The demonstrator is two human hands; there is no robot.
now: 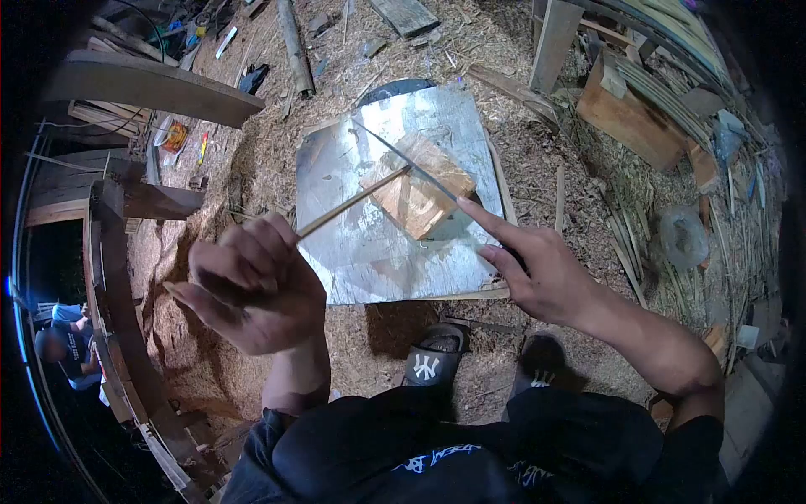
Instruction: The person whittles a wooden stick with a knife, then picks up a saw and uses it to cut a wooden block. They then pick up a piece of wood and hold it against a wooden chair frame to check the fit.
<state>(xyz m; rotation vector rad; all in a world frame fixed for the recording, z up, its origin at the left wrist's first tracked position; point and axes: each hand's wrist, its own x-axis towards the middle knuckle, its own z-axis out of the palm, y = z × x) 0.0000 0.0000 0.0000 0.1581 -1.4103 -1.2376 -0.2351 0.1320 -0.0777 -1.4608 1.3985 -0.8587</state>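
So we've got a metal-topped stand (pixel 332 265) in the middle of a floor (pixel 520 155) covered in shavings, and a wood block (pixel 428 218) sits on top of it, right of centre and turned cornerwise to us.

Our left hand (pixel 260 286) has its fingers curled in and clamped on a stick (pixel 348 203), with the thumb poking out to the left. Can't see the whole grip, since the stick's near end goes in behind the knuckles. The far end reaches right, over the left part of the block, and meets the knife's line there; we can't tell if they're actually touching.

Our right hand (pixel 546 267) is closed on the knife (pixel 390 147): index finger laid out straight along it, thumb apart on the near side, other fingers mostly hidden underneath. The blade runs far and left, across the block and out over the stand.

Near side, we can see our sandals (pixel 433 367) on the shavings. A clear plastic tub (pixel 683 237) is off to the right, a bucket (pixel 172 134) is far left, and another person (pixel 71 349) is over at the left edge.
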